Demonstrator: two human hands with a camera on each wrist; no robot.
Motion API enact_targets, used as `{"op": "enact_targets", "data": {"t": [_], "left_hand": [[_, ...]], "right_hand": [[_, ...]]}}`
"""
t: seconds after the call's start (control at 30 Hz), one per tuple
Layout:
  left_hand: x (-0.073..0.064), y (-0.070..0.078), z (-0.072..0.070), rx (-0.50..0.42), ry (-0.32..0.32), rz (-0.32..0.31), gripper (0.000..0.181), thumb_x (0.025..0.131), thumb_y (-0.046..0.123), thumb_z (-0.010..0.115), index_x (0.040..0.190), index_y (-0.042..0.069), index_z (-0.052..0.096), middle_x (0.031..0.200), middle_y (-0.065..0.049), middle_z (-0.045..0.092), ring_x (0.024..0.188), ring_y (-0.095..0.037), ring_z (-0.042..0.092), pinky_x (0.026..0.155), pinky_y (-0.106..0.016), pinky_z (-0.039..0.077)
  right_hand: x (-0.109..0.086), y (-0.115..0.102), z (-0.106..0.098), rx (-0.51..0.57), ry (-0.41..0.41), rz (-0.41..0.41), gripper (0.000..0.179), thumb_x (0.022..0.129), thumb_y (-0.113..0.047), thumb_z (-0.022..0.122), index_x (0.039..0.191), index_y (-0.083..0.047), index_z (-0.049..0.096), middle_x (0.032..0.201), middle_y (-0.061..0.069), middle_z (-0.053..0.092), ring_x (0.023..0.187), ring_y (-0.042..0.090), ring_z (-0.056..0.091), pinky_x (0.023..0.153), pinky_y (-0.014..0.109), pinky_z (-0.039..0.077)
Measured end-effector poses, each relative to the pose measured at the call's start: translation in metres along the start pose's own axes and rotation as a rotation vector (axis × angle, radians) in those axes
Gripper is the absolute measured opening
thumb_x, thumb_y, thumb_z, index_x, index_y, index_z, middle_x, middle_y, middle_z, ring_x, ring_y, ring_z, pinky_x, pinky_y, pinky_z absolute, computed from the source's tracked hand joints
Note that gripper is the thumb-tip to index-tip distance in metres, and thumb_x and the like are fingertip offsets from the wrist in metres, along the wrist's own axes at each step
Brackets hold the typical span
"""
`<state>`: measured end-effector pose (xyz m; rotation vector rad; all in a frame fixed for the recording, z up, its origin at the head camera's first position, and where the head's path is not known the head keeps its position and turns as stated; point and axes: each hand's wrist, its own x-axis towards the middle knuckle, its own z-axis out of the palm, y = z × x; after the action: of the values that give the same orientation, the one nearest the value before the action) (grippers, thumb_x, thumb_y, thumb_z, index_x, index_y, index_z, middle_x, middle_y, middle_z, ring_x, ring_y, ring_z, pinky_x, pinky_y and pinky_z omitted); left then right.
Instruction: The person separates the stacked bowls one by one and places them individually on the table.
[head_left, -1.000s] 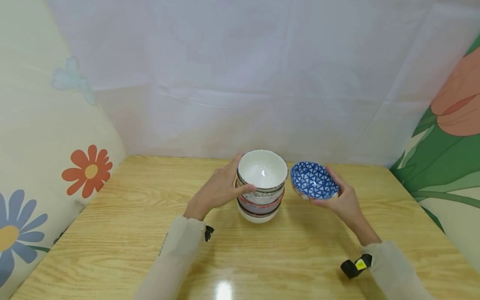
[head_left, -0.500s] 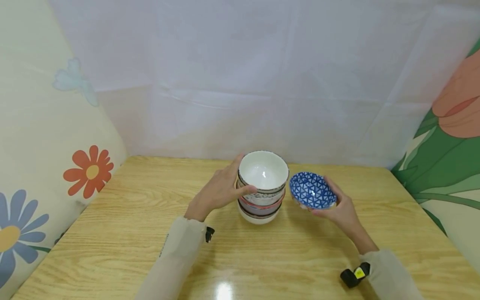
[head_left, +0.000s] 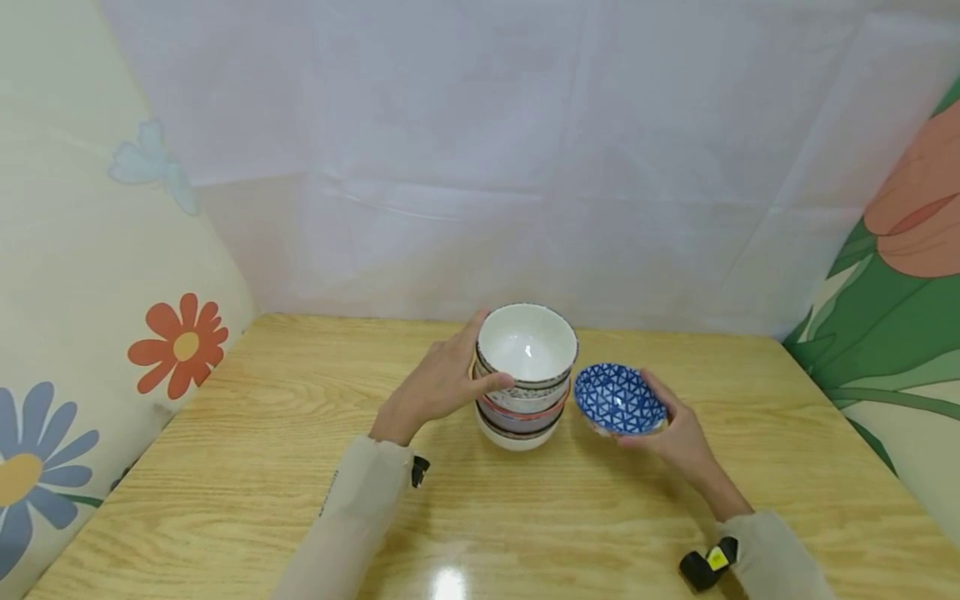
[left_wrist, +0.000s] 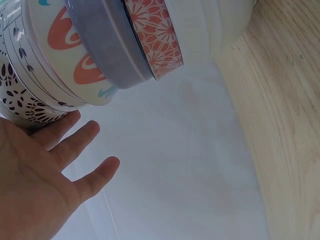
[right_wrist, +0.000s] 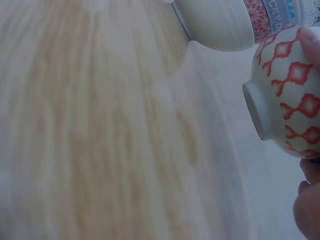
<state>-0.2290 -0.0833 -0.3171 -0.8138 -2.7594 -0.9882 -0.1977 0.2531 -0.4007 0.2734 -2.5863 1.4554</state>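
Note:
Several bowls stand nested in a stack [head_left: 522, 417] at the middle of the table. The top bowl [head_left: 527, 342] is white inside, with a black petal pattern outside, seen in the left wrist view. My left hand [head_left: 442, 379] holds that top bowl from the left, thumb at its near side and fingers at its far side. To the right of the stack, my right hand [head_left: 678, 429] grips a small bowl [head_left: 618, 400] by its right side, above the table. Its inside has blue and white triangles; the outside [right_wrist: 295, 95] is white with red figures. It tilts toward me.
The wooden table [head_left: 262, 467] runs back to a white cloth backdrop [head_left: 450, 167]. Flower-printed panels [head_left: 180, 346] flank it on both sides. A black wrist strap piece [head_left: 705, 568] hangs by the right sleeve.
My right hand has brought the small blue bowl lower and nearer to me, slightly left, beside the stack. The left hand and the stack stay where they were.

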Motion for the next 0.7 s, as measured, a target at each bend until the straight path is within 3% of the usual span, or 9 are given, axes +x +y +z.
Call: {"op": "enact_targets", "data": {"t": [0.7], "left_hand": [[0.001,0.001,0.001,-0.006,-0.009,0.001,0.102,0.080,0.062,0.063,0.154,0.016,0.011,0.143,-0.013,0.047,0.125,-0.033,0.051,0.101,-0.050,0.042]], "right_hand": [[-0.002,0.015,0.008,0.025,-0.041,-0.002,0.104,0.065,-0.006,0.086,0.148,0.003,0.025,0.152,0.028,0.024,0.136,0.050,0.027,0.107,0.061,0.027]]}}
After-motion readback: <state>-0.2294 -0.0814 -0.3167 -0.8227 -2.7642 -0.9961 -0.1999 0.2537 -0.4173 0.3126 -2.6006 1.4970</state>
